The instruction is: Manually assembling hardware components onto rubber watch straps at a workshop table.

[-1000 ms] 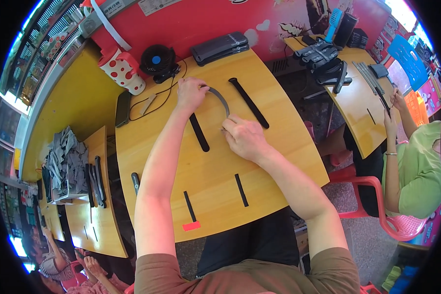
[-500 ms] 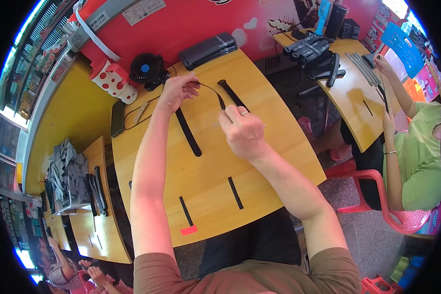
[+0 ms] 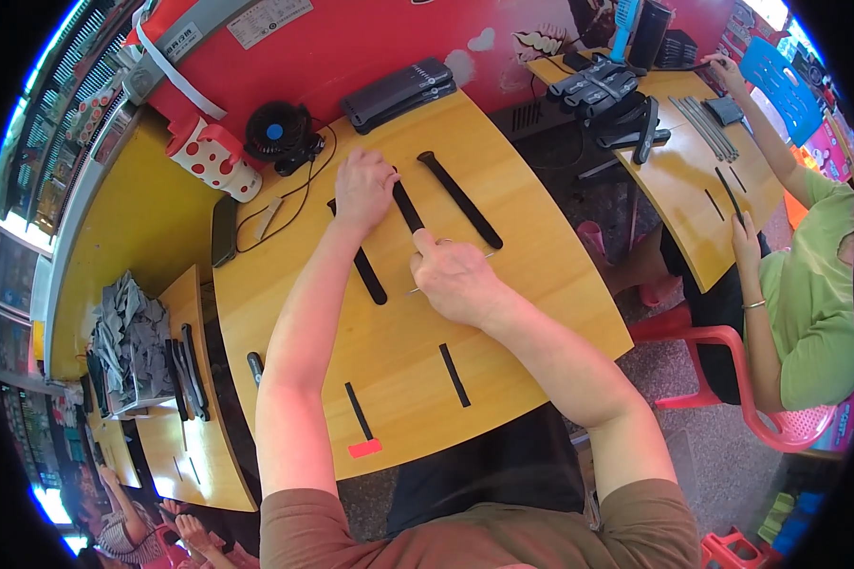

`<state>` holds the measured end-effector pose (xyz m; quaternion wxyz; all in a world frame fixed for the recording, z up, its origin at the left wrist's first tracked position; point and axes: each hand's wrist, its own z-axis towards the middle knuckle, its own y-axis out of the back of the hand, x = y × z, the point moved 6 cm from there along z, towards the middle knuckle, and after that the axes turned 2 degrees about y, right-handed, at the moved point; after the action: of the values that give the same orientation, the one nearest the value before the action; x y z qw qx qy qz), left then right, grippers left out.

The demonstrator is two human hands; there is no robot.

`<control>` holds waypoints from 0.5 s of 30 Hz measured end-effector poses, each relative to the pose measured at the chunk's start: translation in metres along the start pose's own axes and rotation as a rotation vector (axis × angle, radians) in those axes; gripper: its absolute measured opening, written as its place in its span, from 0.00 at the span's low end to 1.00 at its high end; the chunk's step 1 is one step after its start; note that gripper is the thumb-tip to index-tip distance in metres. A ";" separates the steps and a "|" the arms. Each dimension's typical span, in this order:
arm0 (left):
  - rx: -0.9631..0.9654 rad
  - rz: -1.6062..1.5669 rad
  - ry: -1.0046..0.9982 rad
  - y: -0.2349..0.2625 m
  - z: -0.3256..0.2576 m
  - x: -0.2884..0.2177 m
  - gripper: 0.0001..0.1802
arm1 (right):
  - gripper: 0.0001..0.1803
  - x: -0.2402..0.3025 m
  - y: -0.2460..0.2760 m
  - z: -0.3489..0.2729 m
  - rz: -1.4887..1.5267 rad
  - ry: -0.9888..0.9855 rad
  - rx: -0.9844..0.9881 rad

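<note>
Over the far half of the yellow table (image 3: 294, 322), a black strap (image 3: 406, 206) runs between my two hands. My left hand (image 3: 365, 188) is closed at its far end. Its near end is pinched by my right hand (image 3: 455, 278), which wears a ring. A thin metallic rod (image 3: 490, 253) sticks out on both sides of my right hand; whether it is gripped or lies beneath, I cannot tell. Another black strap (image 3: 365, 270) lies just left, partly behind my left forearm. To the right rests a third, wider-ended strap (image 3: 460, 199).
Nearer me are two short dark slots (image 3: 454, 375), (image 3: 360, 410) and a red patch (image 3: 364, 448). A small fan (image 3: 280, 137), a dotted cup (image 3: 216, 163) and dark folded pouches (image 3: 399, 93) line the far side. On the right, a person in green (image 3: 811, 303) works at another table.
The strap was curved in the air and is now straight between my hands. My right hand moved nearer and slightly left; my left hand shifted slightly right. The neighbour's far hand moved away.
</note>
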<state>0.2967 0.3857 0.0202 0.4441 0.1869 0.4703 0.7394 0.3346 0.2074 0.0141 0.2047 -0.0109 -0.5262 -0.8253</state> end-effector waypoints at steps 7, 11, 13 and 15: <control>0.104 0.178 -0.048 -0.003 -0.006 -0.016 0.10 | 0.03 -0.004 0.002 0.000 -0.022 -0.047 -0.041; 0.030 0.064 -0.023 0.000 -0.008 -0.009 0.12 | 0.04 -0.014 0.012 0.002 -0.023 -0.089 -0.226; 0.013 0.049 -0.021 0.002 -0.008 -0.008 0.12 | 0.03 -0.017 0.012 0.002 -0.029 -0.097 -0.211; -0.003 0.035 -0.018 0.003 -0.007 -0.009 0.12 | 0.03 -0.019 0.012 0.002 -0.033 -0.105 -0.195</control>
<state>0.2949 0.3743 0.0209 0.4356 0.2011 0.4620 0.7459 0.3560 0.2110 0.0213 0.1613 -0.0653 -0.4533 -0.8742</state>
